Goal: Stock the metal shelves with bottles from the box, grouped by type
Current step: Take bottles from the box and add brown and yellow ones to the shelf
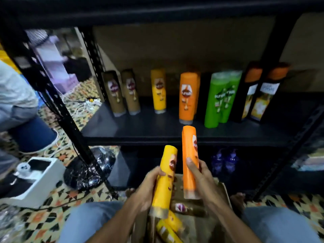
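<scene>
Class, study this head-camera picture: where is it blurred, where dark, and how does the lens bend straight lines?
Head view: the shelf post bows with lens distortion; the left edge is smeared; the lower shelf is shadowed, purple bottles barely showing; the yellow bottle in the left hand and orange bottle in the right hand are brightest.

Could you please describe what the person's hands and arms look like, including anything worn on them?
The left hand and right hand are bare: no gloves. Both forearms are uncovered to the frame's edge, so no sleeve shows. No watch, ring or bracelet is visible, though the picture is blurred.
</scene>
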A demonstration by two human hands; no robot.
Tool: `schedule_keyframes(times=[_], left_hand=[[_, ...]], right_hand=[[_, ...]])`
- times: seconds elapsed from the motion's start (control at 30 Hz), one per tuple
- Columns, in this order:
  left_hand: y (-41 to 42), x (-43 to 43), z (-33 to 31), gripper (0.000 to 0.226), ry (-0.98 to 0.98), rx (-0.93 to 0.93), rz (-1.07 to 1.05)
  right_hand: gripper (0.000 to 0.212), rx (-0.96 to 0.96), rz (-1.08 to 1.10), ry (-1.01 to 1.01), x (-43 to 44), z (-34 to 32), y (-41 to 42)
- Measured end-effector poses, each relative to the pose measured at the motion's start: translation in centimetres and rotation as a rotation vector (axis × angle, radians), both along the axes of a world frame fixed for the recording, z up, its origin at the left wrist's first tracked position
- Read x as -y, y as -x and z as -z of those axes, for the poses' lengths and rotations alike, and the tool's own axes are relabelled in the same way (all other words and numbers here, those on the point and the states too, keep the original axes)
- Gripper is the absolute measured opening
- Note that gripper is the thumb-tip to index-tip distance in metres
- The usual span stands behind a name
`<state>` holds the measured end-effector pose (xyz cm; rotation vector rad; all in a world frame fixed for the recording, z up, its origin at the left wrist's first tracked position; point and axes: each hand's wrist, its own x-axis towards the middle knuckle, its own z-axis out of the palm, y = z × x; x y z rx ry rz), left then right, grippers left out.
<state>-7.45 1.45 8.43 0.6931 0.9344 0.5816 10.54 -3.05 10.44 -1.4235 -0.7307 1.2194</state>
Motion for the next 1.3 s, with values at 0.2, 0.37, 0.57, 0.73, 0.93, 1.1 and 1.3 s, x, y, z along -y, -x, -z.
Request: schedule_keyframes(times=[0.2, 0.37, 0.57, 0.73, 0.93, 1.1, 1.3], left_hand=[[0.7, -2.4, -5.9, 0.054, -0.234, -0.134, -0.156], [1.8, -5.1, -9.5, 0.044, -0.467, -0.199, -0.196], [1.6, -8.3, -13.7, 0.029, -0.839, -0.284, -0.268], [0.9, -11.1, -14.3, 0.035, -0.916, -0.271, -0.334], [0.2, -13.2, -12.7, 0.042, -0.884, -0.266, -0.402], [-0.3, -14.2, -11.7, 0.051, -0.906, -0.284, -0.417], [-0.1, -14.9, -11.5, 0.050, -0.919, -0.267, -0.403]], right_hand=[[0.083, 0.130, 0.013, -0.145, -3.6, -3.6, 1.3], [0.108, 0.217, -0.002, -0.208, -6.4, -5.1, 1.4], [0.085, 0.321, 0.092, -0.329, -10.3, -7.0, 1.3], [0.087, 0.421, 0.236, -0.406, -13.7, -7.2, 1.1], [0.088, 0.515, 0.312, -0.375, -16.5, -5.5, 0.4], [0.086, 0.605, 0.362, -0.317, -18.1, -4.5, 0.3], [0.072, 0.634, 0.385, -0.249, -19.2, -3.2, 0.0]])
